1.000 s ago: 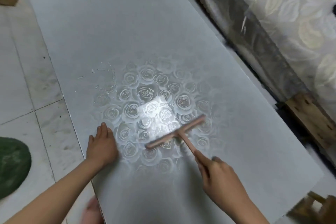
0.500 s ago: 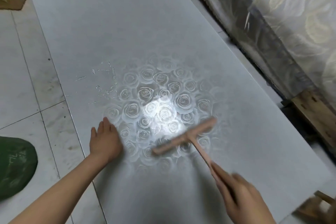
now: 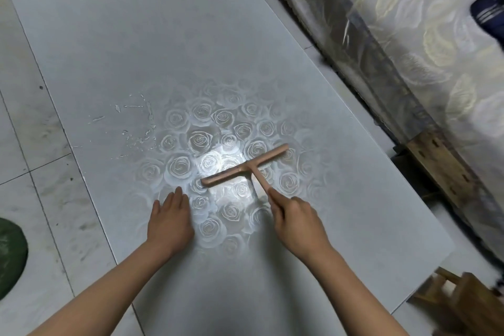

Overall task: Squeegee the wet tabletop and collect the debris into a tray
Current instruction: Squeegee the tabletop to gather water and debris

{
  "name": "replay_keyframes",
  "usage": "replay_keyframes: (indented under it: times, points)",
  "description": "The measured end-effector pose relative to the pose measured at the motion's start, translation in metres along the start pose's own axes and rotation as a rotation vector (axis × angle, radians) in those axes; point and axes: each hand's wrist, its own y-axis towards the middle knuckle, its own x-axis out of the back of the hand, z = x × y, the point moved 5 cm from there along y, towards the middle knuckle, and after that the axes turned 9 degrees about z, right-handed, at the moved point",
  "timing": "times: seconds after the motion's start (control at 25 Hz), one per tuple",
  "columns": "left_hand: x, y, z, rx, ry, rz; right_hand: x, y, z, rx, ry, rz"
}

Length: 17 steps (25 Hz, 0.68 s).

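A pink T-shaped squeegee (image 3: 245, 166) lies with its blade on the grey rose-patterned tabletop (image 3: 136, 35), over the bright reflective patch. My right hand (image 3: 296, 217) grips its handle from below. My left hand (image 3: 170, 219) rests flat on the tabletop, fingers straight, just left of the blade's left end. Streaks and droplets of water (image 3: 136, 128) glisten on the surface up and to the left of the blade. No tray is in view.
The tabletop's left edge borders pale floor tiles (image 3: 32, 144). A green round object (image 3: 9, 254) sits on the floor at the far left. A plastic-wrapped floral mattress (image 3: 409, 49) runs along the right. A wooden stool (image 3: 458, 300) stands at the bottom right.
The squeegee was drawn toward me and then pushed back up and to the right. My left hand stayed flat and shifted rightward on the tabletop.
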Motion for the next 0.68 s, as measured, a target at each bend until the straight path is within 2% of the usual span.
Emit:
replay_keyframes:
  times: [0.12,0.28,0.36,0.48,0.6,0.68]
  points:
    - [0.004,0.005,0.004,-0.027,0.071,0.030,0.022,-0.034,-0.036,-0.001,-0.022,-0.026]
    - [0.009,0.012,0.013,-0.111,0.148,0.102,0.024,-0.069,-0.074,-0.083,-0.117,0.202]
    - [0.009,0.015,0.018,-0.133,0.152,0.116,0.017,-0.037,-0.047,-0.020,-0.135,0.189]
    - [0.006,0.018,0.018,-0.152,0.179,0.123,0.013,0.043,0.005,0.097,-0.134,0.066]
    - [0.009,0.018,0.015,-0.136,0.152,0.140,0.020,0.098,0.045,0.081,-0.138,0.042]
    - [0.014,0.012,0.012,-0.109,0.122,0.180,0.027,0.090,0.046,0.077,-0.127,0.030]
